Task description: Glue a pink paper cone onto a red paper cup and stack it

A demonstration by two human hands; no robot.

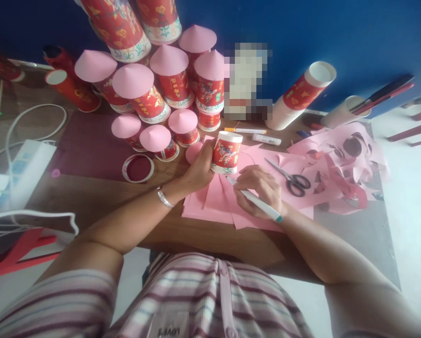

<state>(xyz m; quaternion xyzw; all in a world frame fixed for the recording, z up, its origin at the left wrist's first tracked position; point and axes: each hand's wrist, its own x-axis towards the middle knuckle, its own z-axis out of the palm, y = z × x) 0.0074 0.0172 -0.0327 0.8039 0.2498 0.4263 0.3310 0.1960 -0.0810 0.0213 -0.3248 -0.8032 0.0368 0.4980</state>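
Striped cloth of the person's shirt (203, 291) lies closest to the lens, and beyond it spreads the brown table (168, 232). Across its near middle lie overlapping pink sheets (215, 204), with a heap of pink offcuts (344, 164) to the right. Two tall red cylinders (115, 21) rise at the back, white bands with green drawing round their feet; in front of them cluster shorter red cups (177, 89) under pink paper cones. The left hand (203, 166) is closed round the side of a red paper cup (226, 152), holding it near the sheets with its white-rimmed mouth upward. The right hand (259, 190) is curled in a writing grip on a white pen (261, 204), whose tip sits just below the cup's lower edge; whether it touches cannot be told. Judging by the green marks on the cup's white lower band, the step in hand seems to be drawing that border. The next stroke would call for the left hand to keep the cup steady, or turn it slightly, while the tip meets the band lightly. Black-handled scissors (296, 184) rest on the paper beside the right hand.
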